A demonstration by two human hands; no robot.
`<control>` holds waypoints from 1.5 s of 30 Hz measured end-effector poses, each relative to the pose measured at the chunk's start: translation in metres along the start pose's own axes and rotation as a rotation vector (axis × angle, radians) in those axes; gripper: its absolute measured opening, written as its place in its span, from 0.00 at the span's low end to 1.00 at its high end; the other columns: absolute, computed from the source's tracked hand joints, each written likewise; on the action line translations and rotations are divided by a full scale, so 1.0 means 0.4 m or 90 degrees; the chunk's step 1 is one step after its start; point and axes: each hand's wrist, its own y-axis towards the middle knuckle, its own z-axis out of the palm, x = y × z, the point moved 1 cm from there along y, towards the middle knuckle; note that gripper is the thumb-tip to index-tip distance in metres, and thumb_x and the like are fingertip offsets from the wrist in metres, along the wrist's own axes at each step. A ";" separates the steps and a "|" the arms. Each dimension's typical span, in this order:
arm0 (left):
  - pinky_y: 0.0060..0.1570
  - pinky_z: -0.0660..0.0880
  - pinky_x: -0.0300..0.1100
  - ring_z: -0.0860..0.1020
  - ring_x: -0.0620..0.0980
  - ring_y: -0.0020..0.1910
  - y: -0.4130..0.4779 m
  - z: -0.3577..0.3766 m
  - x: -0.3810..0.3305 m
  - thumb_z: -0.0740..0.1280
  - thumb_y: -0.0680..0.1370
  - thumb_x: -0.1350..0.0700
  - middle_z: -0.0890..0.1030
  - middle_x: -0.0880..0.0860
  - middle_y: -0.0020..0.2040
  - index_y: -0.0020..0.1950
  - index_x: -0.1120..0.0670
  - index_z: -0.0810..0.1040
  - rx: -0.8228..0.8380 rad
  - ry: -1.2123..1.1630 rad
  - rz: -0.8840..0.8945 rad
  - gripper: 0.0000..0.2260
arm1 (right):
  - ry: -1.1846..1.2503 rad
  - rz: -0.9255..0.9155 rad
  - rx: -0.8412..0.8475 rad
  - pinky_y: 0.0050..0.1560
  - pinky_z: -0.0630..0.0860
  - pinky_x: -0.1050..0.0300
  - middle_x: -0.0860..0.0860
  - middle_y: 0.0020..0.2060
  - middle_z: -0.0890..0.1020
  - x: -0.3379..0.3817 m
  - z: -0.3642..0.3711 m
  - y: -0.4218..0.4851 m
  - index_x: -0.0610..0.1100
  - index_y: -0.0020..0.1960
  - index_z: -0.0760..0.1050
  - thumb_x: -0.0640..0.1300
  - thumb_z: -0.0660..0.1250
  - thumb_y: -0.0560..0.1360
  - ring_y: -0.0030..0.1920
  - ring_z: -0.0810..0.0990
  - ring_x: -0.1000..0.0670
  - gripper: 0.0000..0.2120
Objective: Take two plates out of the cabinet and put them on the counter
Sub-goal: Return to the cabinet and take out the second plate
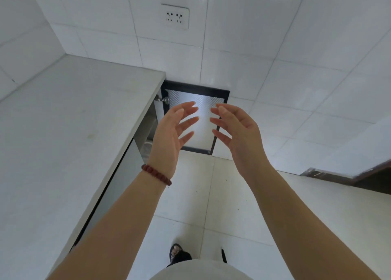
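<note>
**Here, two empty hands before the open cabinet**

Over at nine o'clock in the view, the pale counter [63, 131] runs from the near edge toward the tiled wall [243, 36], its top bare and faintly smudged. Under its far end, the cabinet [149, 129] stands open. Inside, in the shadow, sits a pale rounded shape [148, 147]. It is too dim to tell whether it is a plate.

A metal hinge [161, 100] at the twelve o'clock corner of the opening carries the door [203, 98]. The door is dark-framed frosted glass, swung wide toward three o'clock and lying flat against the wall.

The left hand [171, 135] hovers in front of that door, at three o'clock from the opening. Its fingers are spread and loosely bent, its palm is turned to the right, and it grasps nothing. A bracelet [156, 174] of dark red beads circles its wrist.

The right hand [241, 135] mirrors it just beside, with fingers splayed, palm turned left, and nothing in it. The fingertips of the two hands are near each other but apart.

At twelve o'clock above the hands, a white double socket [175, 16] is set into the wall. At six o'clock, on the pale tiled floor [190, 195], a sandalled foot [178, 254] shows. At four o'clock, a dark brown edge [359, 180] crosses the floor, blurred.
</note>
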 end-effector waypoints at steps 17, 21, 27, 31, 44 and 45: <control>0.60 0.70 0.48 0.78 0.49 0.57 0.454 0.001 0.017 0.59 0.70 0.47 0.81 0.48 0.55 0.53 0.48 0.79 -0.197 -0.050 0.016 0.16 | 0.023 0.085 0.193 0.59 0.76 0.50 0.52 0.49 0.85 -0.029 0.061 0.580 0.51 0.47 0.80 0.48 0.68 0.74 0.52 0.83 0.52 0.04; 0.60 0.70 0.48 0.78 0.49 0.58 0.540 0.039 0.043 0.58 0.71 0.46 0.82 0.46 0.54 0.54 0.48 0.79 -0.292 -0.045 0.046 0.17 | 0.005 0.109 0.301 0.59 0.76 0.48 0.53 0.48 0.85 -0.043 0.061 0.728 0.52 0.47 0.80 0.50 0.69 0.72 0.52 0.82 0.52 0.05; 0.61 0.69 0.49 0.78 0.49 0.59 0.619 0.066 0.099 0.57 0.72 0.47 0.81 0.47 0.57 0.55 0.47 0.79 -0.429 -0.038 0.054 0.16 | 0.003 0.165 0.426 0.53 0.77 0.55 0.52 0.50 0.84 -0.092 0.073 0.875 0.52 0.48 0.80 0.53 0.69 0.69 0.52 0.82 0.53 0.09; 0.61 0.70 0.50 0.78 0.48 0.58 0.636 0.047 0.123 0.58 0.72 0.47 0.81 0.48 0.58 0.54 0.46 0.79 -0.507 -0.032 0.056 0.15 | -0.005 0.207 0.472 0.52 0.78 0.56 0.52 0.51 0.84 -0.128 0.105 0.922 0.51 0.50 0.80 0.53 0.69 0.70 0.52 0.82 0.53 0.11; 0.57 0.73 0.47 0.79 0.51 0.57 0.764 -0.172 0.193 0.59 0.72 0.51 0.82 0.49 0.56 0.51 0.49 0.79 -0.587 -0.012 0.096 0.12 | 0.011 0.259 0.509 0.53 0.78 0.57 0.50 0.52 0.84 -0.310 0.286 1.035 0.48 0.52 0.79 0.47 0.67 0.74 0.53 0.82 0.50 0.08; 0.58 0.73 0.47 0.79 0.51 0.57 0.779 -0.187 0.213 0.60 0.72 0.51 0.82 0.49 0.56 0.51 0.49 0.79 -0.583 -0.003 0.104 0.12 | 0.012 0.255 0.519 0.53 0.78 0.57 0.50 0.52 0.84 -0.334 0.294 1.046 0.47 0.52 0.79 0.48 0.67 0.74 0.53 0.82 0.50 0.08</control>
